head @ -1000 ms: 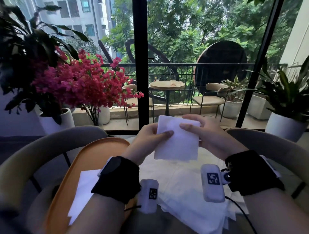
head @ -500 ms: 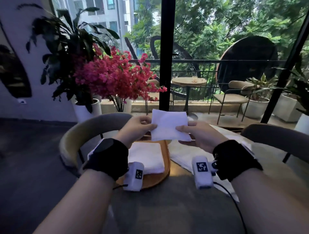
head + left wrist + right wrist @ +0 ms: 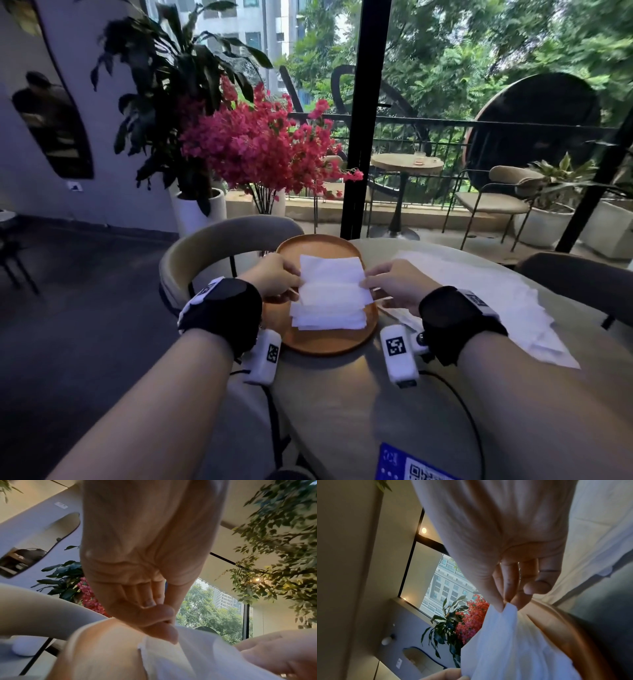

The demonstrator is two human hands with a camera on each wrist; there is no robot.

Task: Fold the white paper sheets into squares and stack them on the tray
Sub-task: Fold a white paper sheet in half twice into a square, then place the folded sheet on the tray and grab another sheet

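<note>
The left hand [image 3: 274,277] and the right hand [image 3: 397,284] each pinch one side edge of a folded white paper square [image 3: 330,274], holding it over the stack of folded squares [image 3: 329,315] on the round orange tray [image 3: 318,342]. Unfolded white sheets [image 3: 486,291] lie on the table [image 3: 342,394], right of the tray.

Folded sheets [image 3: 330,298]: soft white tissue-like paper, matt, faintly textured. Tray [image 3: 310,339]: smooth orange-brown wood, satin sheen. Bench [image 3: 342,404]: matt grey, stone-like finish.
</note>
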